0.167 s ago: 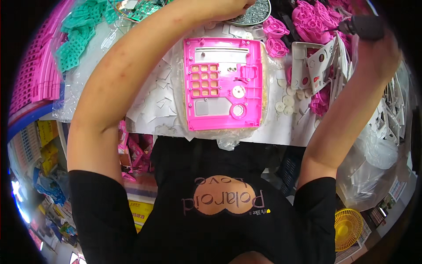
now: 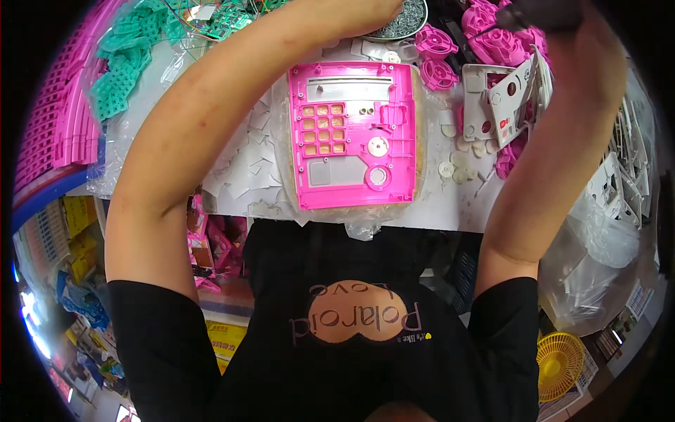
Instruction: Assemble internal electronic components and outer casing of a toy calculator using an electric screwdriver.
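A pink plastic casing panel (image 2: 355,176) with a grid of square openings lies on a plastic-wrapped pad between my forearms. At the top edge my left hand (image 2: 376,15) is over the near side of a round dish of small screws (image 2: 408,21). Its fingers look drawn together and are partly cut off by the frame, so anything in them is hidden. Up at the right, my right hand (image 2: 594,49), blurred, is closed round a dark electric screwdriver (image 2: 541,14). The tool's thin bit points left above pink round parts (image 2: 485,35).
Green lattice pieces (image 2: 123,63) and a circuit board (image 2: 232,17) lie at the far left, beside stacked pink grids (image 2: 60,119). White panels (image 2: 510,98) lean at the right near small white discs (image 2: 450,169). A yellow basket (image 2: 559,366) stands low at the right.
My right hand and the screwdriver have moved left and up, toward the top edge. My left hand stays by the screw dish. The pink panel still lies on its pad.
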`<state>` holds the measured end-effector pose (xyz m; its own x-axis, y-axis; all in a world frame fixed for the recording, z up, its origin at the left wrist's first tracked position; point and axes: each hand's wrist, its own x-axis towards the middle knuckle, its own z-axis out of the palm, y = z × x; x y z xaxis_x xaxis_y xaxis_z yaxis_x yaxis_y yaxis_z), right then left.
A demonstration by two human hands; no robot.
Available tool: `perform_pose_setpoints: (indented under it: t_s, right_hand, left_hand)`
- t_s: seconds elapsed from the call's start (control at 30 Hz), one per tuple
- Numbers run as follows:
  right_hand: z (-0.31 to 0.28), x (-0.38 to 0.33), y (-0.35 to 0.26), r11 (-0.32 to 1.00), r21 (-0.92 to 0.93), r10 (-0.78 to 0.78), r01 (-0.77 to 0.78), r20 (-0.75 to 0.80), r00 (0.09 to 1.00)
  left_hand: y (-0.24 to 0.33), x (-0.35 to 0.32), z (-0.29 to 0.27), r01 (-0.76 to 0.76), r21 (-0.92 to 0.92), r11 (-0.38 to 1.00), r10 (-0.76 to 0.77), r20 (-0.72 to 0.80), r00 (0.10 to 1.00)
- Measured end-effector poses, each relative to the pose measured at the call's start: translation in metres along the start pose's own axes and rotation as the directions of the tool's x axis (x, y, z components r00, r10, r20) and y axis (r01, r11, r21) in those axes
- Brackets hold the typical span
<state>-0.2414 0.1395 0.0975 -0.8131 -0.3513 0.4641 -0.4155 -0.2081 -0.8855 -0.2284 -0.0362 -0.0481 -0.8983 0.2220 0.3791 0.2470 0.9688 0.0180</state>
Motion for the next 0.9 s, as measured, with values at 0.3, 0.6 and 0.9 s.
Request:
perform_pose_setpoints:
  t_s: [0.3,0.6,0.9]
  right_hand:
    - [-0.032,-0.046,0.007,0.890,0.323,0.198,-0.321,0.362,0.911]
    - [-0.033,-0.095,-0.012,0.888,0.390,-0.055,-0.245,0.619,0.783]
    - [-0.026,-0.103,-0.014,0.898,0.365,-0.031,-0.246,0.609,0.792]
  left_hand:
    - [0.049,-0.048,-0.064,-0.011,-0.321,0.947,-0.008,-0.058,0.998]
    - [0.106,-0.138,-0.094,0.096,-0.676,0.731,-0.139,-0.010,0.990]
    - [0.110,-0.139,-0.093,0.062,-0.644,0.762,-0.148,-0.081,0.986]
